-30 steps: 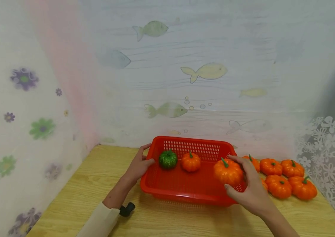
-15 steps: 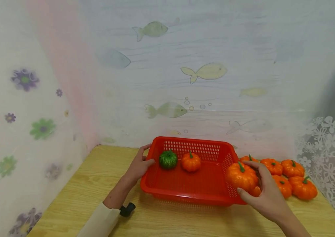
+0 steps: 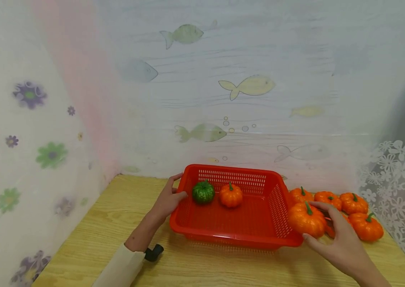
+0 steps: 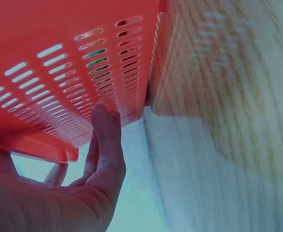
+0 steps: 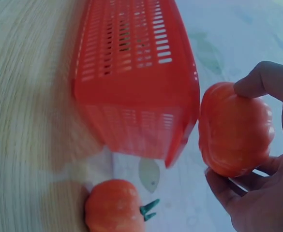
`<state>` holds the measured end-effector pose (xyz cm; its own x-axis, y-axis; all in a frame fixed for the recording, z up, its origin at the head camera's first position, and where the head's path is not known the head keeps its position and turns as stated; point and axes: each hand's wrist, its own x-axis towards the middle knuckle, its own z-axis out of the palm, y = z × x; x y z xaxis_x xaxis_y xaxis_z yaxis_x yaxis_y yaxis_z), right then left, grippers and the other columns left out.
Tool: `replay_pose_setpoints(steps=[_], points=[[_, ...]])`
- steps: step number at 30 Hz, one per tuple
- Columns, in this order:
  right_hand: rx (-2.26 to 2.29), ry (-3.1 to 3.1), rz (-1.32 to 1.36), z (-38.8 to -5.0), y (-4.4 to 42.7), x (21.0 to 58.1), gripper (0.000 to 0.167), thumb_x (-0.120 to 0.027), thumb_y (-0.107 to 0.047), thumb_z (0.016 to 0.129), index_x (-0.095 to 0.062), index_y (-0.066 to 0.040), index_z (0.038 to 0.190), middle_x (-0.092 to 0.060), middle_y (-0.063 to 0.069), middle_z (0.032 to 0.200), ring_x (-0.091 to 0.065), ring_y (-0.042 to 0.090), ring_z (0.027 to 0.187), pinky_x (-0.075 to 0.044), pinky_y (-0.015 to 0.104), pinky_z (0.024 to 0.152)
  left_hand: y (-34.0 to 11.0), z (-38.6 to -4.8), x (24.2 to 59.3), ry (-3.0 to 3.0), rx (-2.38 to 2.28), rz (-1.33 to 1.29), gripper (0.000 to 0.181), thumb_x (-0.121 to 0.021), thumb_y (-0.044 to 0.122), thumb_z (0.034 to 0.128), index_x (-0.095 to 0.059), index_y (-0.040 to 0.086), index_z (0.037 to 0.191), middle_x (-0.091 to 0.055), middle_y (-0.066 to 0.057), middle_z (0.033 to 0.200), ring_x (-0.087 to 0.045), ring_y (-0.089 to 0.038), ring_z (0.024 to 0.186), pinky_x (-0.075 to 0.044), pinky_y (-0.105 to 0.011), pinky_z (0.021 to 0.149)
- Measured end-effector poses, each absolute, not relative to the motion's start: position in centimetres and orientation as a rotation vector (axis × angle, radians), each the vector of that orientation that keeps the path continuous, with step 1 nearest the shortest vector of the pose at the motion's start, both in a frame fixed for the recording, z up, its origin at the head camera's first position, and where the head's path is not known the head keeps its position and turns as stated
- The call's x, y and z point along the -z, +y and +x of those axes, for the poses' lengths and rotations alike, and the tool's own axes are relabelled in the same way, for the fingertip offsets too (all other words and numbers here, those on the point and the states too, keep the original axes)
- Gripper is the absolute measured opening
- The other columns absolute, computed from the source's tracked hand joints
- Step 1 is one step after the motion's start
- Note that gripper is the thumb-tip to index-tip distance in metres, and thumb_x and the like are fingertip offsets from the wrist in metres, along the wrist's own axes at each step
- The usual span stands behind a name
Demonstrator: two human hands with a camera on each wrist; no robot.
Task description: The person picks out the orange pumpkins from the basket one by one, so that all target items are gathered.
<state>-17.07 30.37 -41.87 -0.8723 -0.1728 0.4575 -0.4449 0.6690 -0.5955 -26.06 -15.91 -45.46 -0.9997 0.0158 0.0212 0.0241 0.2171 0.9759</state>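
In the head view a red slotted plastic basket point(image 3: 231, 239) holds a small green pumpkin point(image 3: 203, 193) and a small orange pumpkin point(image 3: 231, 195). My left hand point(image 3: 168, 200) grips the basket's left rim. The left wrist view has its fingers point(image 4: 108, 140) against the slotted outer wall point(image 4: 64, 72). My right hand point(image 3: 343, 239) holds another orange pumpkin point(image 3: 307, 220) between thumb and fingers, just beyond the basket's right rim. Seen from the right wrist, this pumpkin point(image 5: 235, 128) is held up off the table beside the rim.
Several orange pumpkins point(image 3: 354, 203) lie in two rows right of the basket, partly hidden by the right hand. The wooden table point(image 3: 123, 215) meets a fish-patterned wall covering point(image 3: 245, 131) at the back. A black device point(image 3: 153, 253) sits at the left wrist.
My right hand has carried its orange pumpkin rightward, from over the basket's right part to outside the right rim, and slightly lower. My left hand and the basket have not visibly moved.
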Motion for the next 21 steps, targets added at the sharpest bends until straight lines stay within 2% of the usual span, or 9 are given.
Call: replay_pose_setpoints(steps=[8, 12, 16, 21], points=[[-0.974, -2.523, 0.567, -17.6, 32.1, 42.1, 0.085, -0.094, -0.006, 0.075, -0.049, -0.004, 0.147, -0.050, -0.004, 0.139, -0.040, -0.015, 0.119, -0.037, -0.002, 0.089, -15.9, -26.2, 45.6, -2.455, 1.940, -0.022, 0.069, -0.060, 0.013, 0.1016, -0.033, 0.023, 0.165, -0.061, -0.024, 0.125, -0.070, -0.034, 0.104, -0.063, -0.050, 0.086], [-0.937, -2.504, 0.676, -17.9, 32.9, 42.2, 0.089, -0.094, 0.000, 0.070, -0.049, -0.002, 0.147, -0.050, 0.004, 0.141, -0.040, -0.014, 0.121, -0.034, -0.002, 0.093, -15.9, -26.2, 45.5, -2.452, 1.948, -0.018, 0.070, -0.060, 0.013, 0.1016, -0.033, 0.023, 0.165, -0.060, -0.024, 0.127, -0.069, -0.035, 0.105, -0.063, -0.050, 0.087], [-0.876, -2.549, 0.711, -18.1, 33.8, 42.1, 0.087, -0.096, -0.003, 0.068, -0.052, -0.005, 0.143, -0.050, 0.003, 0.137, -0.042, -0.011, 0.116, -0.034, -0.001, 0.091, -15.9, -26.1, 45.4, -2.453, 1.959, -0.022, 0.070, -0.060, 0.013, 0.1016, -0.032, 0.024, 0.165, -0.060, -0.025, 0.129, -0.069, -0.036, 0.107, -0.063, -0.050, 0.088], [-0.759, -2.644, 0.733, -18.2, 34.9, 42.2, 0.085, -0.100, -0.011, 0.064, -0.056, -0.013, 0.137, -0.056, 0.000, 0.134, -0.044, -0.010, 0.115, -0.036, 0.002, 0.088, -15.9, -25.9, 45.4, -2.446, 1.968, -0.038, 0.070, -0.060, 0.013, 0.1017, -0.032, 0.022, 0.165, -0.059, -0.028, 0.132, -0.069, -0.037, 0.108, -0.063, -0.052, 0.088]])
